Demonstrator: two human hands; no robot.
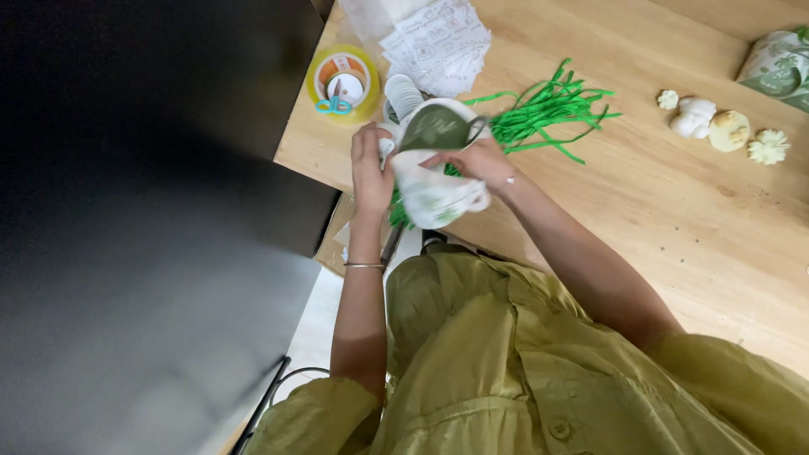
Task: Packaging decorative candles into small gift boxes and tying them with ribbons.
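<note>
At the centre of the frame we see both hands on a small white and green pouch (pixel 434 181) held over the near edge of the wooden table (pixel 674 227). The left hand (pixel 369 173) grips its left side; the right hand (pixel 472 160) pinches its open top. Green paper strips (pixel 548 109) lie just behind. A yellow tape roll (pixel 344 82) sits at upper left, small cream ornaments (pixel 716 126) at upper right.

White-green pouch (pixel 434 181) at table's near edge
</note>
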